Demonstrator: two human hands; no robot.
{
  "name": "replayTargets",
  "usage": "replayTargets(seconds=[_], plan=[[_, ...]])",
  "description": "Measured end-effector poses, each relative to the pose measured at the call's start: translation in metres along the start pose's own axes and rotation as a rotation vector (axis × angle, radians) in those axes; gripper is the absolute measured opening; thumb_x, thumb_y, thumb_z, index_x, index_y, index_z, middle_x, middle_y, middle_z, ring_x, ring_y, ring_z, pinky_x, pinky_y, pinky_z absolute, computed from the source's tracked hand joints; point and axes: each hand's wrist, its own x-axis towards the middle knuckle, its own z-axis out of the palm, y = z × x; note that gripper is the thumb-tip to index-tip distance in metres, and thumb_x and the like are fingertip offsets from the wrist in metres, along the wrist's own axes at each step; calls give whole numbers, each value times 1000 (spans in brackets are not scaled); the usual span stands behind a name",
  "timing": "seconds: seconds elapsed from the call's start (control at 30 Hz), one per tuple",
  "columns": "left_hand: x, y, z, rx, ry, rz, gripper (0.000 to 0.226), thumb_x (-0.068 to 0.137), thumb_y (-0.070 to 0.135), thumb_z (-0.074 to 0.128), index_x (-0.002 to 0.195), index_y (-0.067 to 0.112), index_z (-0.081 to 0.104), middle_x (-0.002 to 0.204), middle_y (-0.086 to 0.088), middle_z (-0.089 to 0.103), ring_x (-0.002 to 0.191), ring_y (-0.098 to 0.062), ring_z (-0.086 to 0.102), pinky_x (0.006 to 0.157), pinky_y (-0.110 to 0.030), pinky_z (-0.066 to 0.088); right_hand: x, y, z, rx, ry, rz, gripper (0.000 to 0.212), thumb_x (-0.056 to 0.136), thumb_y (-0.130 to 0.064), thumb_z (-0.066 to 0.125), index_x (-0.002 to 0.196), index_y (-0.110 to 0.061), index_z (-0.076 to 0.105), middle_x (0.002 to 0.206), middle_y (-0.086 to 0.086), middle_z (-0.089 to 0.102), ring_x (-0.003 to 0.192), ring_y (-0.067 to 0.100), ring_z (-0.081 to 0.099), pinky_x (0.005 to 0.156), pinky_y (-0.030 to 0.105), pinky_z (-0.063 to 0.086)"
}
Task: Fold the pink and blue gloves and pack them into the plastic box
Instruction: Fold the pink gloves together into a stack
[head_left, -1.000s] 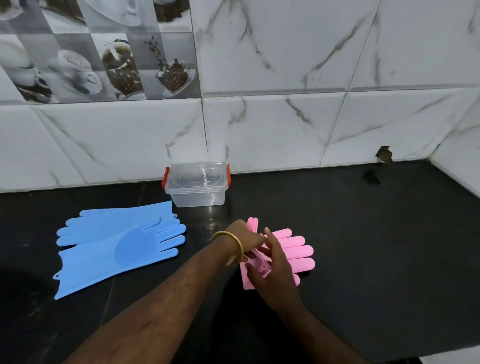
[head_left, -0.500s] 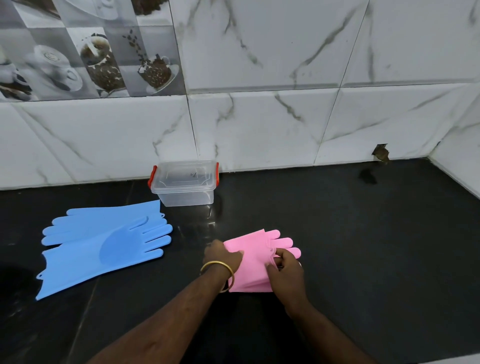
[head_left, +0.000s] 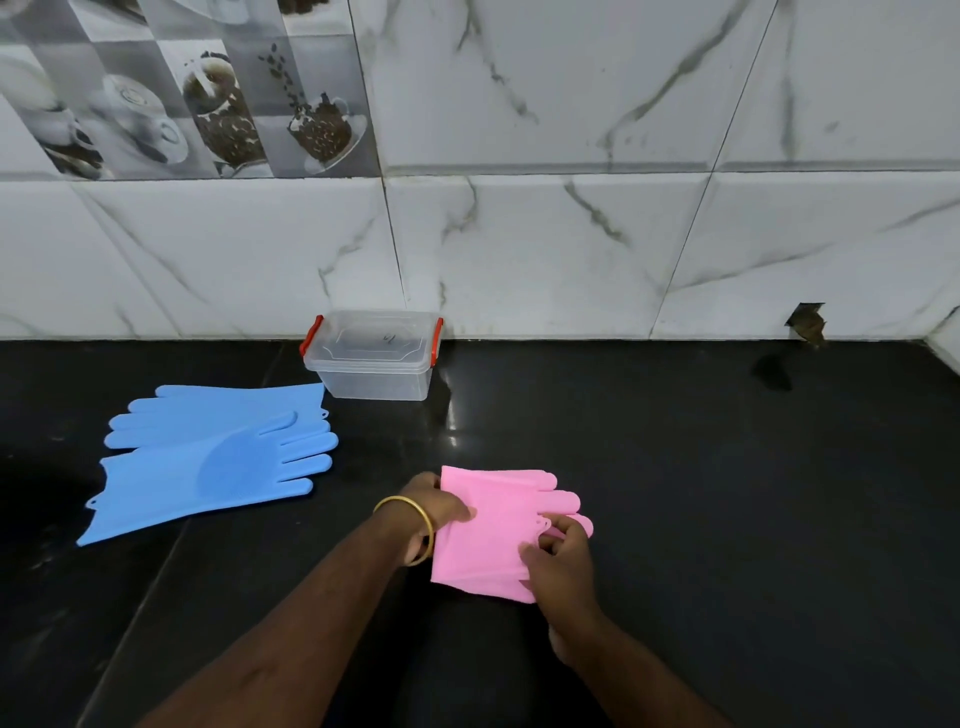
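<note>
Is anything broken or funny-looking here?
Yes. There is a chipped hole in the wall tile where it meets the black counter at the far right, with brownish bits showing. The box also has its lid on, though the gloves must go inside.

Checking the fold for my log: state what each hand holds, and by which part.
Both hands hold the folded pink gloves on the counter. The left hand grips their left edge; the right hand pinches the right side, by the glove fingers.

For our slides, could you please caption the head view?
Both hands, left hand and right hand, fold pink gloves on the counter.
</note>
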Motion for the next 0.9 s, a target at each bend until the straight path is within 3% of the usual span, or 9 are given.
replayTargets(seconds=[0.13, 0.27, 0.33, 0.43, 0.53, 0.63, 0.77, 0.83, 0.9], plan=[[-14, 29, 9, 78, 56, 158, 35, 74, 1, 75, 104, 9, 59, 103, -11, 68, 81, -21, 64, 68, -30, 52, -10, -26, -27, 55, 45, -34, 40, 85, -1, 67, 118, -16, 49, 109, 4, 60, 97, 20, 63, 77, 34, 55], [-38, 76, 22, 293, 124, 448, 29, 77, 14, 70, 101, 21, 55, 96, 1, 63, 86, -17, 61, 74, -32, 52, -31, -64, -55, 52, 24, -69, 20, 90, -33, 68, 105, -23, 60, 109, -4, 63, 94, 11, 62, 72, 26, 48], [-54, 98, 29, 464, 146, 625, 27, 79, 16, 65, 101, 25, 53, 93, 3, 61, 85, -17, 61, 72, -32, 53, -30, -83, -61, 300, -230, 174, 48, 89, -60, 56, 109, -18, 64, 107, 2, 72, 97, 18, 67, 73, 34, 50], [-82, 117, 45, 691, 187, 892, 24, 79, 17, 58, 99, 29, 51, 88, 1, 66, 80, -22, 64, 69, -33, 54, -13, -108, -70, 719, -608, 425, 103, 70, -85, 52, 123, 3, 55, 123, 25, 67, 113, 41, 66, 98, 56, 48], [-96, 108, 66, 941, 326, 1152, 24, 79, 24, 55, 102, 28, 54, 88, -3, 69, 83, -28, 63, 65, -30, 40, 5, -128, -77, 889, -761, 422, 106, 67, -83, 60, 131, 2, 59, 135, 26, 59, 120, 41, 61, 102, 57, 46], [-100, 88, 81, 1190, 326, 1267, 24, 86, 26, 47, 107, 27, 59, 100, 0, 68, 97, -27, 59, 81, -37, 42, 21, -141, -81, 866, -722, 390, 65, 87, -47, 66, 135, -5, 57, 135, 15, 61, 113, 33, 66, 98, 49, 52], [-86, 54, 74, 745, 274, 1285, 36, 77, 39, 68, 110, 23, 67, 110, 8, 67, 105, -17, 61, 87, -38, 47, 44, -134, -75, 642, -654, 279, 41, 90, 0, 51, 130, -7, 55, 120, 20, 70, 107, 37, 69, 86, 53, 57], [-79, 47, 70, 422, 473, 1021, 60, 71, 61, 68, 120, 28, 57, 125, 11, 55, 118, -10, 51, 94, -36, 43, 52, -133, -74, 585, -624, 233, 45, 87, 4, 50, 131, -7, 55, 120, 20, 70, 114, 38, 65, 90, 54, 54], [-68, 57, 65, 23, 379, 524, 91, 62, 70, 73, 134, 21, 46, 138, 4, 48, 123, -18, 50, 99, -39, 45, 58, -134, -74, 550, -611, 225, 46, 85, 5, 53, 130, -6, 55, 118, 21, 71, 115, 40, 64, 93, 56, 53]])
